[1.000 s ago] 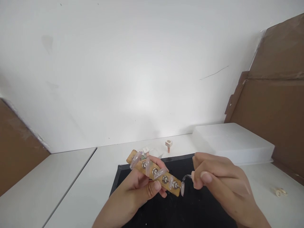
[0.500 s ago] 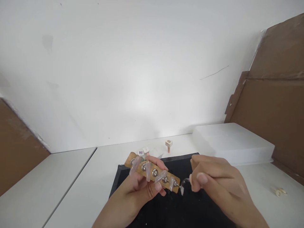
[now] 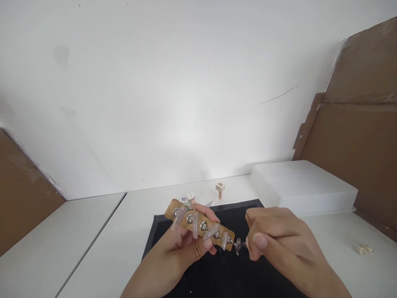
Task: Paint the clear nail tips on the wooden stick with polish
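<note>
- The left hand's point(image 3: 178, 256) grip is closed around a tan wooden strip point(image 3: 210, 224), thumb at its near edge and fingers behind; the strip slants from 10 to 4 o'clock.
- The right hand point(image 3: 279, 242), at 3 o'clock of the strip, has thumb and curled forefinger closed on a thin, dark, shiny piece point(image 3: 243, 245); its exact shape is blurred.
- That piece reaches toward a small translucent pinkish tip point(image 3: 238, 246) just beside the strip's 4 o'clock end.
- Round silver metal mounts point(image 3: 204, 225) line the strip, with elongated translucent pinkish tips point(image 3: 195, 225) angled across it.
- Below both hands lies a black rectangular mat point(image 3: 217, 275) on the white desk point(image 3: 93, 248).
- At 12 o'clock, past the mat, stands a pale square-headed peg point(image 3: 220, 188); small white pieces point(image 3: 184, 199) lie at 11.
- At 2 o'clock sits a translucent white plastic box point(image 3: 304, 186).
- At 3 o'clock, well apart, lie small cream rings point(image 3: 362, 251).
</note>
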`<control>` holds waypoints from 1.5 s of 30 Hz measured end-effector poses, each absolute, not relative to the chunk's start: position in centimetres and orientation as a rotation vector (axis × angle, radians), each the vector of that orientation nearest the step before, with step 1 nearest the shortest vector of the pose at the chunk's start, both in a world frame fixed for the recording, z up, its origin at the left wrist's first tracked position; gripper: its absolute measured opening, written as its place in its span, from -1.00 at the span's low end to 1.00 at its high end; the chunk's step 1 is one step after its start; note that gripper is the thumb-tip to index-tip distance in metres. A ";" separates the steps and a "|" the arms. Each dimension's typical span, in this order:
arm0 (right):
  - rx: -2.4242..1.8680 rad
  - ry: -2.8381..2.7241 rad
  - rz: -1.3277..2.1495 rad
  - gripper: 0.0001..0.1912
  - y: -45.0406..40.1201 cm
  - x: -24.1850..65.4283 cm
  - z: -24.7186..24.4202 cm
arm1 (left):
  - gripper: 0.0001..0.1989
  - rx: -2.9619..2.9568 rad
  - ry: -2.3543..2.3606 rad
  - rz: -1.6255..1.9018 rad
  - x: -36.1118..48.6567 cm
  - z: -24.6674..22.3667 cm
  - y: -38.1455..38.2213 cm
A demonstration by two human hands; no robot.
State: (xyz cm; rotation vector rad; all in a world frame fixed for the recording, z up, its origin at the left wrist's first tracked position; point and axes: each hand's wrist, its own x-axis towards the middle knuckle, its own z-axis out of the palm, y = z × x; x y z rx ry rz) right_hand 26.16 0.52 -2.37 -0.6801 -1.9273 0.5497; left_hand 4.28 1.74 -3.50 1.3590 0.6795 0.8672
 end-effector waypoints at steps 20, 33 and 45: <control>-0.792 -1.906 0.460 -0.58 0.5 26.0 -2.0 | -0.82 1.424 0.732 0.857 4.6 -3.2 1.3; -0.711 -1.986 0.573 -0.54 0.2 26.1 -1.8 | -0.84 1.407 0.703 0.848 4.6 -3.1 1.7; -0.813 -1.824 0.416 -0.60 0.2 26.3 -2.7 | -0.78 1.390 0.735 0.819 3.8 -3.9 1.6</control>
